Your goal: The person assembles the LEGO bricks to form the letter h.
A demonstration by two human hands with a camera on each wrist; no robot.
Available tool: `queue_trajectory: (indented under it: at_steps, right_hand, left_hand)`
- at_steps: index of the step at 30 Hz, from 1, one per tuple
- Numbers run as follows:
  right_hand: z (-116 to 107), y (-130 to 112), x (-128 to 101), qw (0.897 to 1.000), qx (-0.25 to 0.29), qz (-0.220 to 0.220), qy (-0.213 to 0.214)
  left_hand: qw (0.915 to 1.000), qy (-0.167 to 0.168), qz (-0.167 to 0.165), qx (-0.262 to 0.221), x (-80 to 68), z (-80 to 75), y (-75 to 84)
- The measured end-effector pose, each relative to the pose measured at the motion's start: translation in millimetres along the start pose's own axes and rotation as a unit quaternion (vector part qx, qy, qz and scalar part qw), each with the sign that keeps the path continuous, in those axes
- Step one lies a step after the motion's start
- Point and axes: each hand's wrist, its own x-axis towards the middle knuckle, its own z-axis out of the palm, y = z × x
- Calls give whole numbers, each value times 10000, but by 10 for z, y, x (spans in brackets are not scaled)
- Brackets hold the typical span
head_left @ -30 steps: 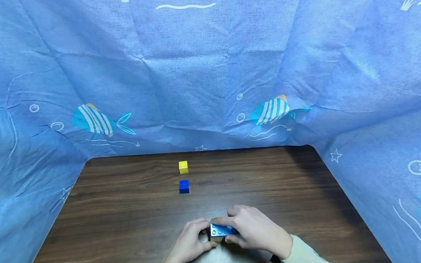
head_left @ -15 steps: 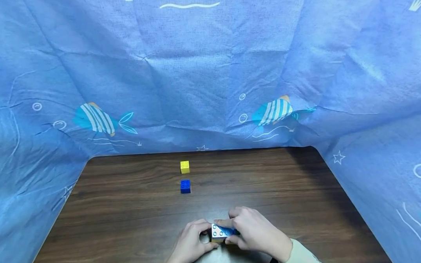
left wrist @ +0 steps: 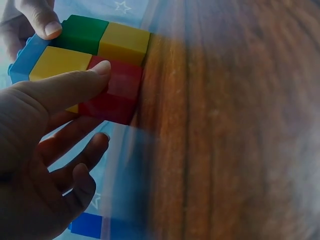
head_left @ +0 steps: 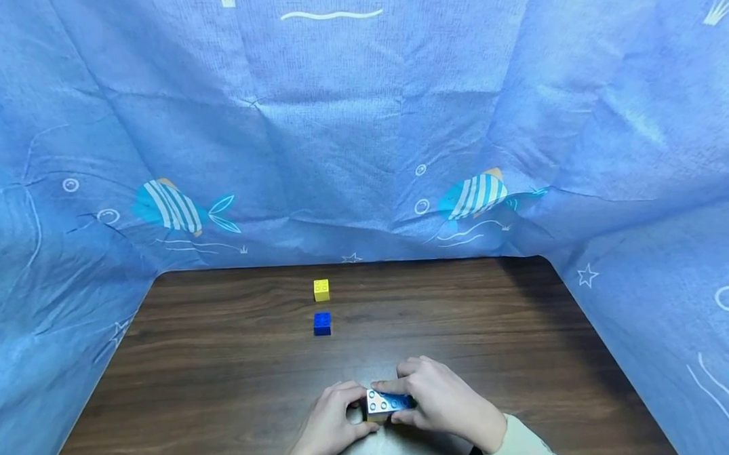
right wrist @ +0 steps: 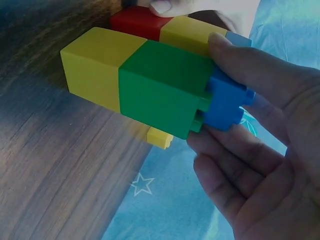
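Both hands hold one block assembly (head_left: pixel 387 402) low over the near table edge. It is a light blue plate (right wrist: pixel 227 100) with yellow (right wrist: pixel 92 67), green (right wrist: pixel 165 87) and red (left wrist: pixel 112 92) bricks stuck to it. My left hand (head_left: pixel 355 410) grips its left end, with the thumb (left wrist: pixel 70 85) lying across a yellow and the red brick. From the right, my right hand (head_left: pixel 404 399) grips it, thumb (right wrist: pixel 250 65) on the green brick and the plate edge. A single yellow brick (head_left: pixel 321 290) and a blue brick (head_left: pixel 322 323) stand farther back.
The dark wooden table (head_left: pixel 224 369) is enclosed at the back and both sides by a blue cloth with fish prints (head_left: pixel 360 119). The two loose bricks stand in a line at mid-table, well beyond the hands.
The assembly has tilted a little between the hands, so the plate's studded face shows more. Both hands stay in nearly the same place. The loose bricks have not moved.
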Motion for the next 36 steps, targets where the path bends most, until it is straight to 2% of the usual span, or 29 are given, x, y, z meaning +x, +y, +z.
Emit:
queue_trajectory:
  at_steps: [4, 13, 20, 27, 33, 36]
  right_hand:
    - [-12, 4, 14, 9999, -148, -11, 51]
    - [-17, 77, 79, 9997, -79, -65, 222]
    - [56, 245, 151, 9988, 139, -10, 467]
    - [156, 466, 147, 9932, 756, 574, 677]
    - [237, 602, 126, 9814, 1501, 758, 927]
    - [268, 657, 109, 9749, 1847, 843, 918]
  left_hand:
    - [10000, 13, 33, -29, 13, -15, -9]
    - [9998, 119, 104, 136, 83, -9, -41]
    - [9995, 88, 267, 176, 252, -73, -87]
    - [9998, -41, 186, 26, 457, -59, -143]
    - [9998, 21, 100, -181, 505, -49, -171]
    - [9998, 89, 69, -161, 516, -46, -176]
